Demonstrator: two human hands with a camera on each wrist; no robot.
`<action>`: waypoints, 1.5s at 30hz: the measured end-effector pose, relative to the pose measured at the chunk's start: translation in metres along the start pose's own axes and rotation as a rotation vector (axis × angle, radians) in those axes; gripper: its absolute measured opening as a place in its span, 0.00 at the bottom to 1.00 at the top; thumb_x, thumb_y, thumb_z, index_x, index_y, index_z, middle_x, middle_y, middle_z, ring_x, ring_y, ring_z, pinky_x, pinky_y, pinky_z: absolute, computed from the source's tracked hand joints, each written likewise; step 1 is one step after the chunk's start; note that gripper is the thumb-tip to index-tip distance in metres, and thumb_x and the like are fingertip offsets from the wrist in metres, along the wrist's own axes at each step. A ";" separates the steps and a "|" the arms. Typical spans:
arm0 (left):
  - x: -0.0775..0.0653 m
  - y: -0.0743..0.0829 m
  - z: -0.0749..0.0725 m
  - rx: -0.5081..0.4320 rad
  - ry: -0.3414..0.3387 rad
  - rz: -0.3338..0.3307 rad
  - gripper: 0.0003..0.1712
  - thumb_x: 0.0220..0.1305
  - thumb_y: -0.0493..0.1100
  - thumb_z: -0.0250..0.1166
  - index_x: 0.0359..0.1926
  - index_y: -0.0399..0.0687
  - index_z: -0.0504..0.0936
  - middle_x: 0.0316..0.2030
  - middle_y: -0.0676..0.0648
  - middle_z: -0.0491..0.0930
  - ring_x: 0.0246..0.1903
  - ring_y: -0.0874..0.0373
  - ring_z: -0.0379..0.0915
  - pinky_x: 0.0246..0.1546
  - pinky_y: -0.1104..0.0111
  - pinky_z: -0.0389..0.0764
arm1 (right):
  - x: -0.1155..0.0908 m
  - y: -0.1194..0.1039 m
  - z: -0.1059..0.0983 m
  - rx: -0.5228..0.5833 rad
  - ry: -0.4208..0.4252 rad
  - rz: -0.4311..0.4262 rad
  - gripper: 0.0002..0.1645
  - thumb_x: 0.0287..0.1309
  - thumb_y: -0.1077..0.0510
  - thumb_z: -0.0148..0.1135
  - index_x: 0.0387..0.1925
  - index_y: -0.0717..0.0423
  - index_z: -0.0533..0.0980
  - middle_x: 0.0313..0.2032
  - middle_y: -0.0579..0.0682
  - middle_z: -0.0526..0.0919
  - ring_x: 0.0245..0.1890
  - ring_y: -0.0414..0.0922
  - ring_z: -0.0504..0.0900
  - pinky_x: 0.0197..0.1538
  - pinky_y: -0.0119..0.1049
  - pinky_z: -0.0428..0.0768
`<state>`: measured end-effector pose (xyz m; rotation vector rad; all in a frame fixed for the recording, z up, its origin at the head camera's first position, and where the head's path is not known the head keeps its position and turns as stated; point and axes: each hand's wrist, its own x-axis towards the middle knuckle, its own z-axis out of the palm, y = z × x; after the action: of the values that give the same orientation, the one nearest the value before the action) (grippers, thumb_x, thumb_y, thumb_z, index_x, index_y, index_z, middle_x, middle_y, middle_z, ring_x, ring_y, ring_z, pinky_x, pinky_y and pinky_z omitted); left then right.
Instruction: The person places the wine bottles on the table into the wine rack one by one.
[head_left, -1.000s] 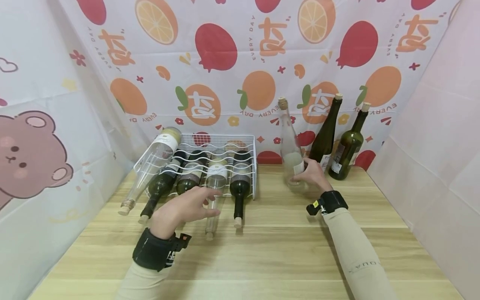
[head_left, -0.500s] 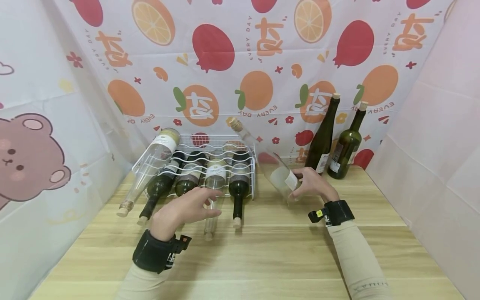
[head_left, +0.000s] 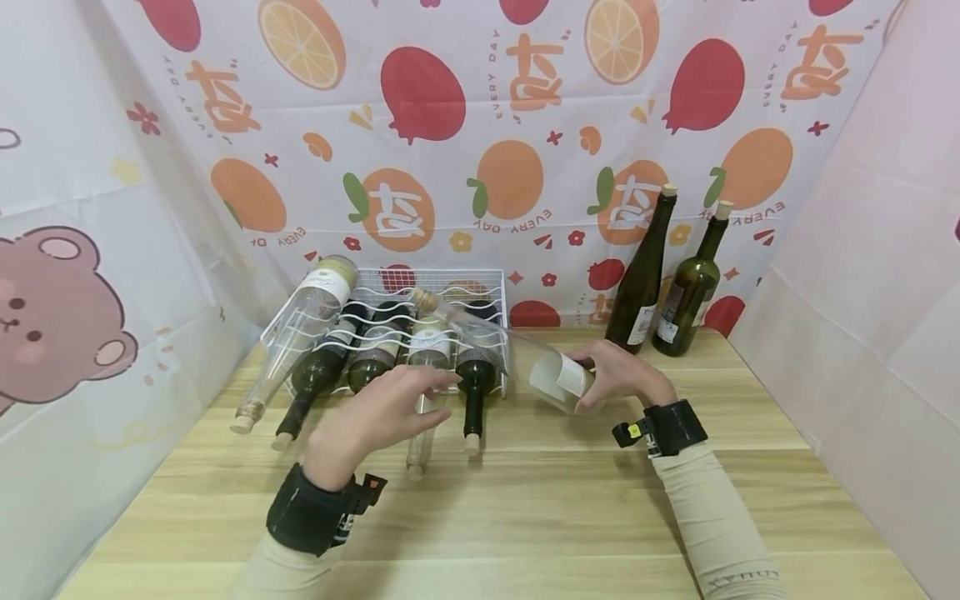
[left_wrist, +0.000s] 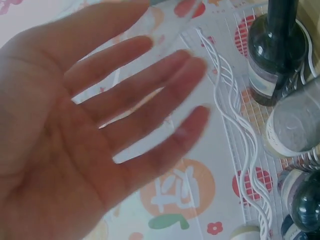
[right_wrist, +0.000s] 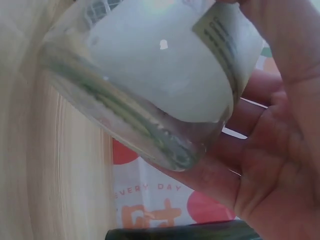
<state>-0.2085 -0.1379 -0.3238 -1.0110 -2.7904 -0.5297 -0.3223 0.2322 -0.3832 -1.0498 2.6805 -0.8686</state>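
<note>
My right hand (head_left: 618,375) grips a clear glass wine bottle (head_left: 525,348) near its base, fingers curled round the label. The bottle tilts strongly left, its corked neck over the right part of the white wire rack (head_left: 507,333). In the right wrist view the clear base (right_wrist: 150,90) lies against my palm. My left hand (head_left: 382,412) hovers in front of the rack with fingers spread, holding nothing. Lying in the rack, necks toward me, are several bottles, among them a dark green bottle (head_left: 475,379) at the right and a clear bottle (head_left: 300,325) higher at the left.
Two corked green bottles stand upright at the back right: a taller dark bottle (head_left: 643,283) and a shorter green bottle (head_left: 690,292). Behind the wooden table (head_left: 525,517) hangs a fruit-print cloth (head_left: 487,108). Corked necks stick out past the rack's front.
My right hand has tipped the clear bottle from nearly upright to leaning far left, its neck swinging down over the rack. My left hand has shifted slightly right.
</note>
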 end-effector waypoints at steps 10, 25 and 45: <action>0.006 0.008 0.006 0.147 0.384 0.304 0.22 0.50 0.33 0.80 0.48 0.45 0.89 0.45 0.49 0.88 0.48 0.52 0.84 0.49 0.60 0.85 | 0.006 -0.014 0.008 -0.051 -0.082 -0.019 0.39 0.27 0.57 0.84 0.52 0.47 0.86 0.39 0.42 0.87 0.37 0.40 0.79 0.41 0.33 0.78; 0.004 0.004 0.016 0.384 0.185 0.092 0.40 0.38 0.49 0.87 0.58 0.56 0.86 0.51 0.49 0.87 0.52 0.48 0.83 0.54 0.53 0.83 | 0.009 -0.033 0.015 -0.040 -0.202 -0.052 0.37 0.28 0.57 0.83 0.51 0.43 0.87 0.37 0.38 0.87 0.36 0.38 0.80 0.39 0.31 0.78; 0.010 -0.013 0.020 0.415 0.187 0.205 0.32 0.45 0.49 0.83 0.56 0.62 0.88 0.42 0.54 0.87 0.30 0.58 0.84 0.23 0.66 0.79 | 0.003 -0.036 0.011 0.102 -0.358 -0.003 0.39 0.35 0.57 0.83 0.57 0.51 0.83 0.44 0.43 0.87 0.42 0.40 0.80 0.49 0.33 0.78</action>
<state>-0.2247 -0.1337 -0.3438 -1.0674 -2.4476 -0.0132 -0.3004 0.2041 -0.3719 -1.0712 2.3160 -0.7285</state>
